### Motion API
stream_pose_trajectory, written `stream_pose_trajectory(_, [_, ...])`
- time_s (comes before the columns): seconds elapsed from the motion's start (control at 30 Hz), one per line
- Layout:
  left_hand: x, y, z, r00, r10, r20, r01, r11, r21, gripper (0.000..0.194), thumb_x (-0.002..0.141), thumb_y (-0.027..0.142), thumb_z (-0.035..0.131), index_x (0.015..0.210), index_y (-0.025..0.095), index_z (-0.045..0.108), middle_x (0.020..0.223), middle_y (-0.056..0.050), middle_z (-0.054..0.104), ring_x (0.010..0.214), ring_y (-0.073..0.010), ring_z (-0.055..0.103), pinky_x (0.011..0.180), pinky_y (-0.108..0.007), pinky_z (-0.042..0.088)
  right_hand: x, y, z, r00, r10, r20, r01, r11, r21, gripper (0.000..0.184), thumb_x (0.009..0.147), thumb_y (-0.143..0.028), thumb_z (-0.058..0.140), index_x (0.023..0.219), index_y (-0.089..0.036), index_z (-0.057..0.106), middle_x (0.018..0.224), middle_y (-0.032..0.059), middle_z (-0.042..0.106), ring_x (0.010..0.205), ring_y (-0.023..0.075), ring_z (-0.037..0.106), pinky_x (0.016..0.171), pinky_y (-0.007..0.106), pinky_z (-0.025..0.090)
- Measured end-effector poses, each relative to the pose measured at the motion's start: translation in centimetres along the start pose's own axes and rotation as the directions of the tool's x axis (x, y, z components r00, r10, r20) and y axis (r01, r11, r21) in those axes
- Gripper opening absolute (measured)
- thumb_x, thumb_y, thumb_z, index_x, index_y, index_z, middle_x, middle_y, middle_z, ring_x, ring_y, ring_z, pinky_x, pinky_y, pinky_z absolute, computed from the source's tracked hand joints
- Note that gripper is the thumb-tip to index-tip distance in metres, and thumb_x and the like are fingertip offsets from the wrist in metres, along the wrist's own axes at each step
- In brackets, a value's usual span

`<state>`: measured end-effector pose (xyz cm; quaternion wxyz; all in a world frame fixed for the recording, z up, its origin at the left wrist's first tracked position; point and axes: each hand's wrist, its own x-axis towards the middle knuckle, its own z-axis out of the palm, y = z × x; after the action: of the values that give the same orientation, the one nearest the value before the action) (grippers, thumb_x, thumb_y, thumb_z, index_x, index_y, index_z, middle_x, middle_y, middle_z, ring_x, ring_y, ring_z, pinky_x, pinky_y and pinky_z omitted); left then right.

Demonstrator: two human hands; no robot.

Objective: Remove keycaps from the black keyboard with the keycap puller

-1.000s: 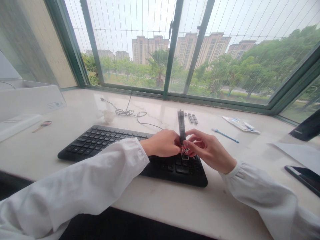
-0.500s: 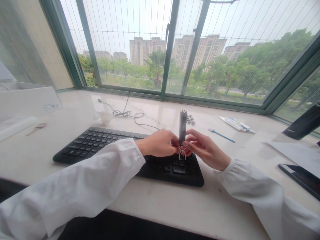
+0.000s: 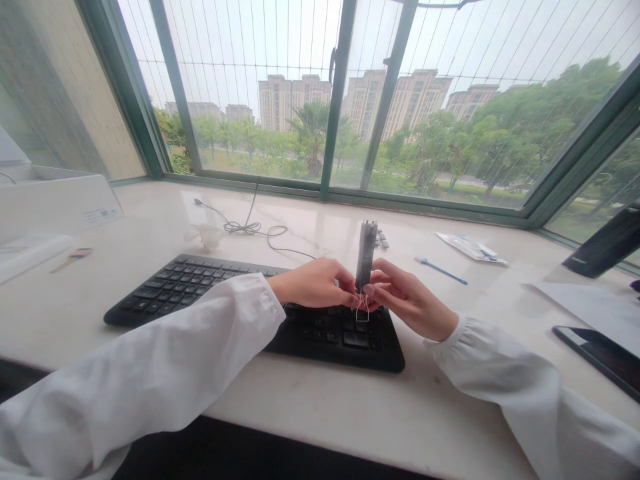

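Observation:
A keycap puller [image 3: 367, 257] stands upright over the right end of the black keyboard [image 3: 355, 353]. Its dark handle points up, and bent wire loops come out below. My right hand [image 3: 407, 300] pinches the lower part of the handle from the right. From the left, my left hand [image 3: 320, 283] has its thumb and fingertips closed at the wires just under the handle. The wire ends hang above the number keys. Both hands hide part of the keyboard, and some of the fingers are out of sight behind the puller.
Loose keycaps [image 3: 382, 240] lie behind the puller. A coiled cable [image 3: 245, 227] runs behind the keyboard. To the right are a blue stick-like tool [image 3: 443, 271], a plastic packet [image 3: 470, 248], paper and a phone [image 3: 600, 360]. A brush [image 3: 73, 259] and white box [image 3: 55, 200] are left.
The puller leans slightly more to the right at its top, and its wire loops look spread wider. Both hands stay at it; the whole view has shifted a little.

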<state>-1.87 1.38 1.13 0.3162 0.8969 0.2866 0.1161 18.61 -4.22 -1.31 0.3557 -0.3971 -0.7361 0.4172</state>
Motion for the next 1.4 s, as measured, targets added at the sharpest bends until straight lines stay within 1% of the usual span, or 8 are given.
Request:
stream_pose_trajectory(0.23, [-0.1,0.2,-0.2,1.000,-0.024,0.015,0.025,0.999,-0.022,0.026,0.076,0.040,0.066,0.077,0.015,0.072,0.067,0.002,0.062,0.063,-0.0107,0.051,0.057,-0.020,0.035,-0.3,-0.7,-0.1,0.997,-0.076,0.030,0.081,0.968,-0.239,0.032,0.088,-0.044,0.063,0.099,-0.023,0.043,0.094,0.0044,0.064,0.073,0.0156,0.068,0.065,0.030,0.057])
stream_pose_trajectory(0.43, [-0.1,0.0,-0.2,1.000,-0.011,0.020,0.012,1.000,-0.025,0.023,0.078,0.038,0.065,0.079,0.016,0.073,0.067,0.002,0.063,0.066,-0.0106,0.053,0.060,-0.019,0.037,-0.1,-0.8,-0.2,0.996,-0.046,0.077,0.063,0.970,-0.233,0.033,0.087,-0.041,0.063,0.108,-0.023,0.045,0.100,0.0050,0.065,0.078,0.0153,0.068,0.071,0.031,0.058])
stream_pose_trajectory(0.57, [-0.2,0.2,-0.3,1.000,0.001,0.017,-0.001,1.000,-0.027,0.022,0.079,0.036,0.065,0.079,0.016,0.073,0.067,0.002,0.063,0.064,-0.0101,0.052,0.059,-0.020,0.036,0.0,-0.7,-0.4,0.995,-0.053,0.088,0.072,0.972,-0.224,0.030,0.087,-0.039,0.063,0.105,-0.023,0.046,0.102,0.0057,0.066,0.079,0.0158,0.069,0.071,0.032,0.058])
stream_pose_trajectory(0.77, [-0.4,0.5,-0.5,0.999,0.014,0.041,-0.012,0.999,-0.034,0.021,0.078,0.035,0.066,0.079,0.016,0.074,0.068,0.002,0.064,0.063,-0.0102,0.053,0.058,-0.020,0.035,-0.3,-0.6,-0.6,0.993,-0.061,0.103,0.093,0.938,-0.333,0.034,0.086,-0.040,0.065,0.107,-0.023,0.046,0.093,0.0054,0.070,0.080,0.0192,0.071,0.071,0.033,0.059])
stream_pose_trajectory(0.97, [-0.9,0.8,-1.0,0.992,0.101,0.076,-0.101,0.995,-0.005,0.014,0.079,0.026,0.064,0.082,0.016,0.073,0.073,0.002,0.064,0.063,-0.0089,0.053,0.058,-0.018,0.037,-0.1,-0.2,-0.9,0.983,-0.139,0.119,0.173,0.919,-0.354,0.037,0.085,-0.040,0.068,0.111,-0.022,0.049,0.096,0.0056,0.069,0.080,0.0180,0.069,0.074,0.031,0.058])
stream_pose_trajectory(1.1, [-1.1,0.7,-1.1,0.978,0.172,0.119,-0.177,0.984,0.034,0.014,0.080,0.027,0.062,0.085,0.017,0.071,0.077,0.002,0.065,0.064,-0.0088,0.054,0.057,-0.018,0.039,0.0,0.2,-1.1,0.974,-0.188,0.125,0.221,0.905,-0.364,0.040,0.084,-0.040,0.069,0.112,-0.019,0.049,0.089,0.0046,0.068,0.070,0.0151,0.065,0.066,0.027,0.055])
stream_pose_trajectory(1.27, [-0.8,0.1,-0.7,0.944,0.320,0.076,-0.326,0.941,0.094,0.016,0.082,0.030,0.066,0.089,0.017,0.071,0.075,0.002,0.068,0.064,-0.0083,0.055,0.061,-0.017,0.041,-0.2,-0.1,-1.2,0.950,-0.238,0.201,0.293,0.902,-0.318,0.030,0.091,-0.036,0.060,0.113,-0.018,0.048,0.094,0.0060,0.067,0.073,0.0139,0.064,0.065,0.025,0.054])
stream_pose_trajectory(1.4, [-0.7,0.1,-0.6,0.939,0.344,0.033,-0.342,0.915,0.214,0.007,0.080,0.024,0.067,0.083,0.019,0.071,0.073,0.003,0.069,0.061,-0.0077,0.055,0.061,-0.018,0.038,-0.2,-0.4,-1.0,0.951,-0.266,0.157,0.308,0.857,-0.413,0.023,0.092,-0.035,0.059,0.107,-0.019,0.051,0.094,0.0061,0.068,0.075,0.0150,0.065,0.068,0.027,0.055])
